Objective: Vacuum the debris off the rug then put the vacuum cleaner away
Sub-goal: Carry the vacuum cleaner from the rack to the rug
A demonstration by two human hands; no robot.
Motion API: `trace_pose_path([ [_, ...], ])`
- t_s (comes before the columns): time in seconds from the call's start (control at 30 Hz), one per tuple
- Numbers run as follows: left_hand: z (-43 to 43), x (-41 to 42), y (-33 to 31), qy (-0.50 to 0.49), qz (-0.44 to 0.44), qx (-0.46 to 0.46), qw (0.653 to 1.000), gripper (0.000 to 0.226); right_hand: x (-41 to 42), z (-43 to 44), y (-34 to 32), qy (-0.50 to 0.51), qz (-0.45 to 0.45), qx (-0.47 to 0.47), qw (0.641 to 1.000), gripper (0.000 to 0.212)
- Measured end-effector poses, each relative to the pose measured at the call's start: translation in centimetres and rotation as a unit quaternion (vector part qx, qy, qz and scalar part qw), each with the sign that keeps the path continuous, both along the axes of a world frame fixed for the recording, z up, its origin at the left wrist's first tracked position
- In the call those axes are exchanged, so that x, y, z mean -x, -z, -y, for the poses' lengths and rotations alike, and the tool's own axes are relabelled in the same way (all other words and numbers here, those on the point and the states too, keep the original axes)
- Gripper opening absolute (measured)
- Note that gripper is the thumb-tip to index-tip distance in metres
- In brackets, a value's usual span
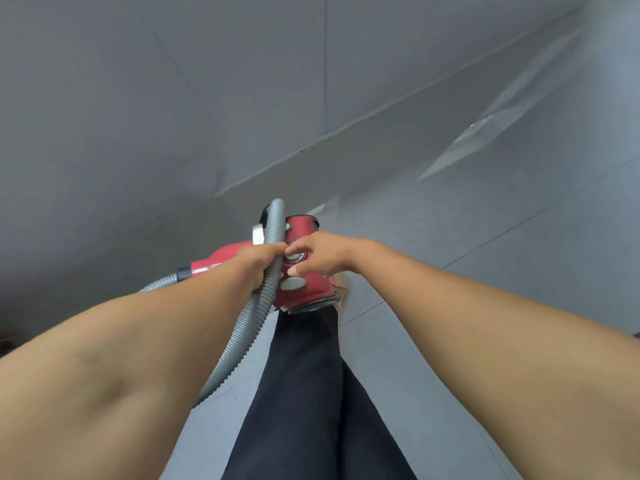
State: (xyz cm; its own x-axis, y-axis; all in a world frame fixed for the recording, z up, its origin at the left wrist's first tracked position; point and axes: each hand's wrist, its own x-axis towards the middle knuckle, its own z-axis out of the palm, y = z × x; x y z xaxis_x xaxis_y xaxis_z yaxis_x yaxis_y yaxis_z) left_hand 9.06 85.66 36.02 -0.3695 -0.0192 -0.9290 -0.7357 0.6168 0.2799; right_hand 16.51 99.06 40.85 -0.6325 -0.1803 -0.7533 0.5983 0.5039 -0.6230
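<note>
Our left hand grips the ribbed grey hose; our right hand fingers the red canister vacuum's dial. No rug visible, so probably stowing.

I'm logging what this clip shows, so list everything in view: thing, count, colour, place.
vacuum cleaner: one, red body with silver round buttons, on the floor at centre, by the wall
hose: one, grey ribbed, loops from the cleaner's left end, up over its top
floor: grey tiles, right and bottom
wall: grey panels, top and left
shoe: one visible, beige, just right of the cleaner
trousers: dark, bottom centre
left hand: closed around the hose above the cleaner
right hand: fingers on the cleaner's top by the buttons; grip unclear
</note>
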Motion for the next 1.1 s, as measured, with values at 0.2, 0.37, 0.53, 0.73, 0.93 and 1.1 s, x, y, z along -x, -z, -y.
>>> trace_pose_path([
  [0.2, -11.6, 0.2, -1.5, 0.078, 0.001, -0.025, 0.997, 0.038, -2.6, -12.3, -2.1, 0.102, 0.018, -0.035, 0.994, 0.054],
  [0.37, -21.6, 0.1, -1.0, 0.133, -0.027, -0.006, 0.991, 0.040, -5.4, -23.4, -1.4, 0.150, 0.032, -0.058, 0.986, 0.054],
  [0.53, -31.3, -1.9, -0.5, 0.171, -0.036, 0.010, 0.985, 0.040, -9.0, -34.0, 0.2, 0.158, 0.052, -0.085, 0.982, 0.055],
  [0.73, -41.7, -3.2, 1.2, 0.179, -0.046, 0.046, 0.982, 0.061, -12.1, -46.4, 1.9, 0.173, 0.047, -0.081, 0.980, 0.054],
  [0.93, -49.8, -3.4, 3.9, 0.174, -0.037, 0.055, 0.982, 0.064, -11.0, -55.8, 4.4, 0.135, 0.058, -0.095, 0.985, 0.053],
  [1.1, -57.2, -1.7, 6.9, 0.118, 0.009, 0.033, 0.992, 0.059, -4.7, -61.7, 7.6, 0.061, 0.071, -0.098, 0.991, 0.056],
])
